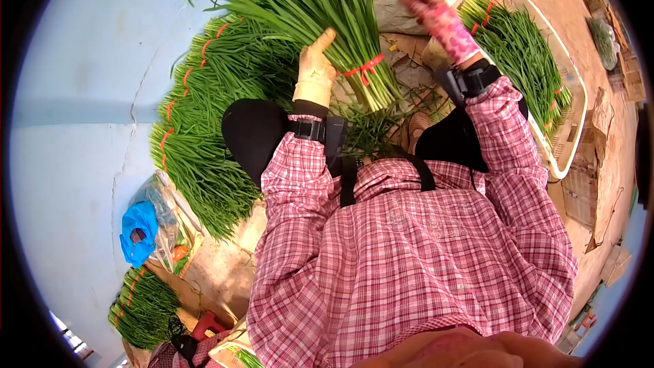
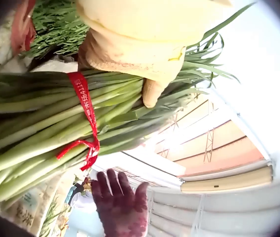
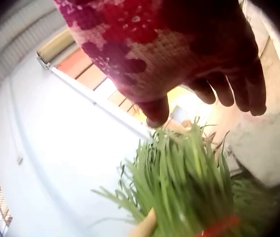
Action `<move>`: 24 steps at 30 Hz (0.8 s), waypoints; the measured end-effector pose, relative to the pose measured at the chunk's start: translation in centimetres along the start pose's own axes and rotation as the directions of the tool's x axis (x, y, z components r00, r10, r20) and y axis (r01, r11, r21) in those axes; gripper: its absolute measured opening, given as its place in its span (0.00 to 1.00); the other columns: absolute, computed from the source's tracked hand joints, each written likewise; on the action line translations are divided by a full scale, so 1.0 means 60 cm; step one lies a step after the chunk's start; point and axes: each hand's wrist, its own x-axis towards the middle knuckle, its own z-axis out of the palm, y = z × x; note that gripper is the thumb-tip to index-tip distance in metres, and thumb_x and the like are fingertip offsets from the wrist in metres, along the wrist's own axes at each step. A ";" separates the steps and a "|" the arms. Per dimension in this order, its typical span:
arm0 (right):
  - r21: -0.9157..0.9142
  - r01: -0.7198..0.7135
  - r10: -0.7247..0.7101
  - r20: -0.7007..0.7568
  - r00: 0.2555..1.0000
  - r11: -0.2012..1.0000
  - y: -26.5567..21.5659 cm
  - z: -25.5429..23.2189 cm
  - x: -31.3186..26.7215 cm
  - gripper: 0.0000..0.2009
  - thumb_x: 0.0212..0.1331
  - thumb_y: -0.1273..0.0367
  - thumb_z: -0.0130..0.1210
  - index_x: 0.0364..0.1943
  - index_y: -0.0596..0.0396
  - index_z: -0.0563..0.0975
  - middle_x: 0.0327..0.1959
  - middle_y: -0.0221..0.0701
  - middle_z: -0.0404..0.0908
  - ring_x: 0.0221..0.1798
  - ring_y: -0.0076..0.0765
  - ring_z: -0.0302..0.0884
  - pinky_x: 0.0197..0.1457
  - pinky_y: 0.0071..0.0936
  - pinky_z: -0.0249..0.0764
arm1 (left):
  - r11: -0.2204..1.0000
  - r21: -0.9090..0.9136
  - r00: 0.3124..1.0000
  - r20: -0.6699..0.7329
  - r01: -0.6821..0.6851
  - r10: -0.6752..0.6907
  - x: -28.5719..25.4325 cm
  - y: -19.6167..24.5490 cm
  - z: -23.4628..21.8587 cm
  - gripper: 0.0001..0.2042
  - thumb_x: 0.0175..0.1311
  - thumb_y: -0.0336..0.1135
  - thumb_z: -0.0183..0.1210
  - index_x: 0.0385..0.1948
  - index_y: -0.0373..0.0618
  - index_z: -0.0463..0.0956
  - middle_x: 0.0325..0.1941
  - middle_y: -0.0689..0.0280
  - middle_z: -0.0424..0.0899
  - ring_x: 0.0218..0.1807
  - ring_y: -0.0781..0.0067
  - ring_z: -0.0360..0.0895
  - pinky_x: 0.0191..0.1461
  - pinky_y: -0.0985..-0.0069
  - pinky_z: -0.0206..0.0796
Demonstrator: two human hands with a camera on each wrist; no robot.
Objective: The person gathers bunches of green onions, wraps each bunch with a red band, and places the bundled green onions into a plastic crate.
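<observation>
The person's plaid shirt point(image 1: 415, 252) fills the near part of the head view, both sleeves reaching forward over the knees. The left hand point(image 1: 315, 71), in a yellow glove, has its grip curled round a bunch point(image 1: 320, 7) of green chives, just above a red tie point(image 1: 364, 68) that binds the stalks near their cut ends. The left wrist view shows the thumb wrapped over the stalks, the tie knotted close beside it. The bunch is held up before the knees, cut ends pointing down toward the lap, leaves fanning away.

The right hand point(image 1: 439, 20), in a pink glove, is off the bunch to its right; its grip is spread, fingers straight and holding nothing, with a clear gap between it and the stalks. The right wrist view shows those fingers hanging above the leaf tips without touching.

Left of the bunch, a pile point(image 1: 204, 123) of tied chive bunches lies on the floor against a pale wall point(image 1: 82, 95), closing that side. On the right, a white crate point(image 1: 569, 88) holds more bunches, its near rim close by the right forearm. Between pile and crate the floor point(image 1: 402, 48) is littered with loose leaves. Behind on the left lie a blue bag point(image 1: 139, 232) and another heap point(image 1: 143, 307) of chives.
</observation>
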 end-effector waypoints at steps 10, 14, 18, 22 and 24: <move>0.746 -0.423 0.113 0.430 0.896 0.514 0.027 0.087 -0.016 0.28 0.64 0.69 0.60 0.65 0.67 0.64 0.57 0.41 0.79 0.54 0.35 0.80 0.60 0.34 0.78 | 0.985 -0.040 0.841 0.516 -0.167 0.164 -0.078 0.072 0.062 0.39 0.67 0.50 0.60 0.73 0.38 0.52 0.74 0.48 0.59 0.77 0.54 0.54 0.76 0.59 0.48; 0.853 -0.452 -0.199 0.505 0.840 0.260 0.067 0.069 -0.009 0.25 0.67 0.62 0.56 0.62 0.65 0.70 0.61 0.41 0.77 0.62 0.40 0.75 0.67 0.40 0.71 | 0.856 0.031 0.854 0.097 -0.516 0.511 -0.051 0.114 0.012 0.34 0.68 0.47 0.60 0.69 0.38 0.60 0.72 0.48 0.64 0.73 0.51 0.62 0.75 0.60 0.54; 0.852 -0.493 -0.320 0.523 0.790 0.176 0.052 0.058 -0.013 0.27 0.65 0.58 0.57 0.65 0.56 0.69 0.64 0.35 0.75 0.66 0.39 0.72 0.72 0.45 0.65 | 0.987 -0.162 0.992 0.126 0.009 0.011 -0.008 0.027 -0.013 0.48 0.51 0.69 0.62 0.68 0.42 0.63 0.69 0.52 0.69 0.68 0.54 0.69 0.74 0.62 0.59; 0.779 -0.302 -0.174 0.461 0.870 0.549 0.026 0.064 -0.020 0.29 0.64 0.60 0.61 0.65 0.61 0.68 0.62 0.37 0.75 0.62 0.33 0.73 0.68 0.34 0.67 | 0.970 -0.238 0.872 0.483 0.040 0.083 -0.016 -0.021 0.049 0.39 0.54 0.60 0.66 0.62 0.40 0.69 0.57 0.59 0.81 0.59 0.63 0.78 0.66 0.62 0.68; 0.690 -0.267 -0.093 0.437 0.895 0.673 -0.010 0.065 -0.033 0.26 0.63 0.61 0.62 0.59 0.64 0.73 0.53 0.36 0.81 0.52 0.32 0.79 0.59 0.28 0.73 | 0.985 -0.170 0.960 0.274 -0.016 0.063 -0.033 -0.014 0.056 0.33 0.53 0.43 0.73 0.58 0.35 0.71 0.53 0.58 0.82 0.55 0.60 0.78 0.64 0.64 0.69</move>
